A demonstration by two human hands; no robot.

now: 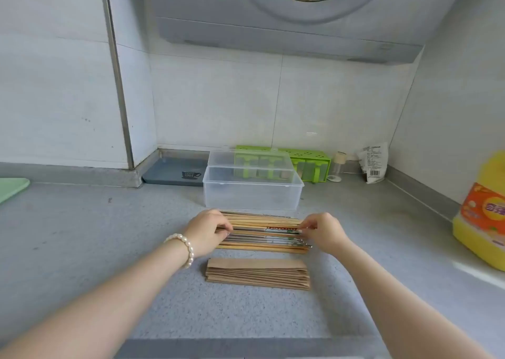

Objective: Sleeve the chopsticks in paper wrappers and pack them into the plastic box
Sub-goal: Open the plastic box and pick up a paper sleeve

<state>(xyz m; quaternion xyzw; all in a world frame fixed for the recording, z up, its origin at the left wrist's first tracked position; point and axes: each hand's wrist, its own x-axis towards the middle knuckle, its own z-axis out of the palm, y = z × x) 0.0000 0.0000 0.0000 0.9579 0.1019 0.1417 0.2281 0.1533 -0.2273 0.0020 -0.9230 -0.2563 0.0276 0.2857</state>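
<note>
Picking is the step in hand: on the grey speckled counter (109, 249) the left hand (206, 233) and right hand (322, 229) each close a narrow grip on the ends of the row of wooden and metal chopsticks (262, 230), which next need lifting toward the brown paper wrappers (258, 274) at six o'clock, the clear plastic box (252, 194) waiting open at twelve.

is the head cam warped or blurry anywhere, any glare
Head view: wide-angle bend curves the wall edges and splays both forearms; soft, even daylight with faint shadows; mild sheen on the plastic box; chopsticks fairly sharp, the oil bottle at the right edge smeared.
</note>
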